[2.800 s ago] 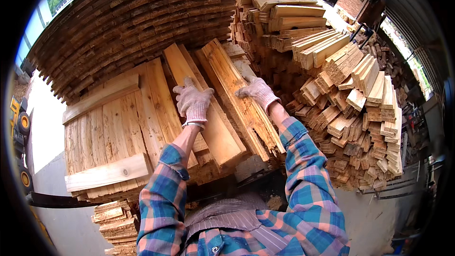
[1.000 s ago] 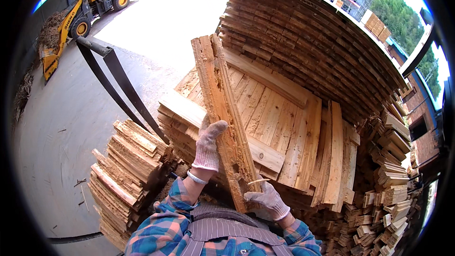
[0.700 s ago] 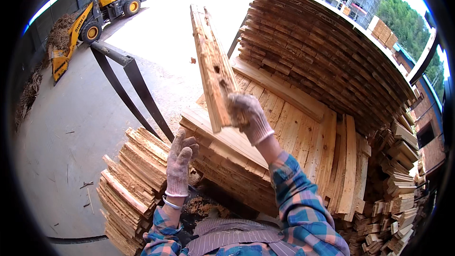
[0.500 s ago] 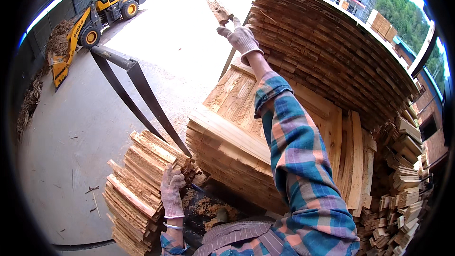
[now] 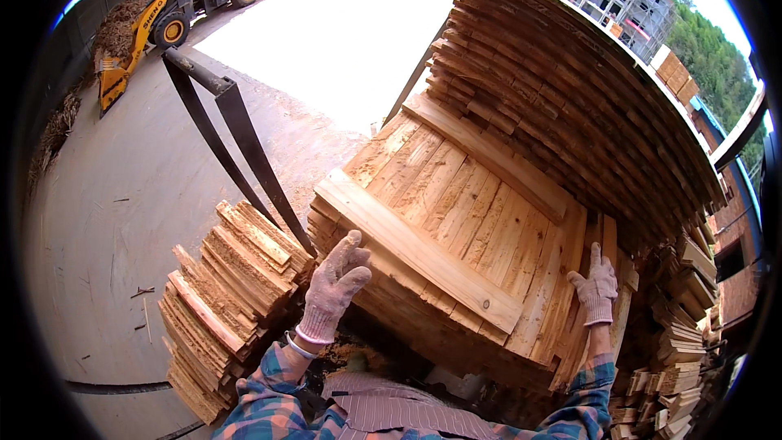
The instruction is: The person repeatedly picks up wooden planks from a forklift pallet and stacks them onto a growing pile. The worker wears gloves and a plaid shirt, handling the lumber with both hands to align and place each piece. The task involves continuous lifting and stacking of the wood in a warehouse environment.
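Note:
Before me stands a waist-high stack of pale boards [image 5: 468, 200], its top layer laid side by side and dusted with sawdust. Across its near-left edge lies a wide board [image 5: 423, 253]; a second crosswise board [image 5: 497, 159] lies near the tall pile. My left hand [image 5: 336, 281], in a knit glove, hovers by the stack's left corner, thumb and fingers apart and holding nothing. My right hand [image 5: 596, 283], also gloved, is over the long boards at the stack's right side with its fingers stretched out; whether it touches them I cannot tell.
A bundle of rough wood strips [image 5: 236, 277] sits at my left beside a dark metal frame [image 5: 244, 130]. Behind the stack rises a tall pile of boards [image 5: 562, 106]. Short offcuts [image 5: 680, 334] are heaped at right. A yellow wheel loader [image 5: 195, 0] stands far left.
My right hand has let go of a rough wood strip at the far side and come back to the stack's right. My left hand has lifted off the strip bundle and moved right.

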Demonstrator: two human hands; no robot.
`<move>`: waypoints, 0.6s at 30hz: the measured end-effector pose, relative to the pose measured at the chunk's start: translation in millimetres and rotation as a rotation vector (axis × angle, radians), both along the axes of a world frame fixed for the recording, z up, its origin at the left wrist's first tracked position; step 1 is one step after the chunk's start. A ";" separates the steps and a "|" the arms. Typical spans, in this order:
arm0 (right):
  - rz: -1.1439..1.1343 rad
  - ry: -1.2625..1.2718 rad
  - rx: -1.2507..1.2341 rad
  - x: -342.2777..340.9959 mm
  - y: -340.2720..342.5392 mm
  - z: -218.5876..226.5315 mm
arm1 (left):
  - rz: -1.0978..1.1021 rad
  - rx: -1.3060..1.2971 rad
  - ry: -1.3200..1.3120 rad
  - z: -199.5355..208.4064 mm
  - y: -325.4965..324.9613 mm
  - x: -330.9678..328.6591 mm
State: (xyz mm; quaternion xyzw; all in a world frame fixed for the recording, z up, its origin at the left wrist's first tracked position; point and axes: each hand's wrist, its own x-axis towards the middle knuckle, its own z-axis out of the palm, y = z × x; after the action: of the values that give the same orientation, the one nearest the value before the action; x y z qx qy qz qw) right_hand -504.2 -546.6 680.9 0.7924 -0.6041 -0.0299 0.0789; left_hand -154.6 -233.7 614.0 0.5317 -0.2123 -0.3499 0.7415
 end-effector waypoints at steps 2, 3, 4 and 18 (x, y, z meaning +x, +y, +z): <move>-0.321 0.195 0.119 -61.6 10.1 -27.9 | -0.187 0.007 -0.122 12.2 -33.4 -25.5; -0.443 0.278 0.220 -80.5 16.3 -36.2 | -0.286 -0.019 0.005 18.8 -51.9 -43.6; -0.429 0.227 0.183 -91.8 15.5 -40.2 | -0.389 -0.037 -0.014 24.3 -70.5 -60.9; -0.389 -0.576 0.331 -222.1 -43.9 -50.5 | -0.752 -0.026 -0.310 12.1 -211.3 -314.2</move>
State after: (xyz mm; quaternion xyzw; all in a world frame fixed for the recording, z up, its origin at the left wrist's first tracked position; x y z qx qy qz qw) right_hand -726.3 -590.5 630.4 0.6410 -0.7276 0.0824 -0.2300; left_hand -468.9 -445.0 626.1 0.4540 -0.5056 -0.5097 0.5278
